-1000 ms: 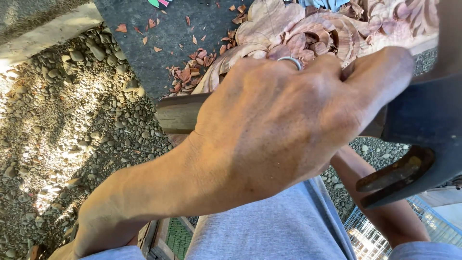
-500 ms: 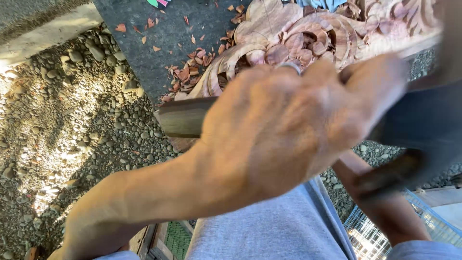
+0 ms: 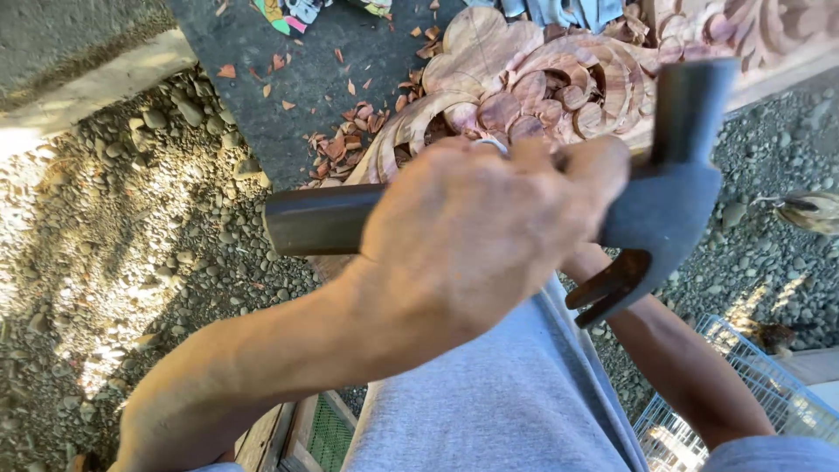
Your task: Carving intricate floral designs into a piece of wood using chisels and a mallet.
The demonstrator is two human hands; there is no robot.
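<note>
Head view: left hand [image 3: 472, 236], grip clenched on a claw hammer [image 3: 673, 192], holds it above the carved wood panel [image 3: 542, 79], apparently mid-stroke. Right hand hidden; its grip cannot be told. A further blow calls for careful aim.

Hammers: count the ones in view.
1. The claw hammer is held by its dark handle in the left hand, in front of the carved wood panel. Others may be hidden behind the hand.
</note>
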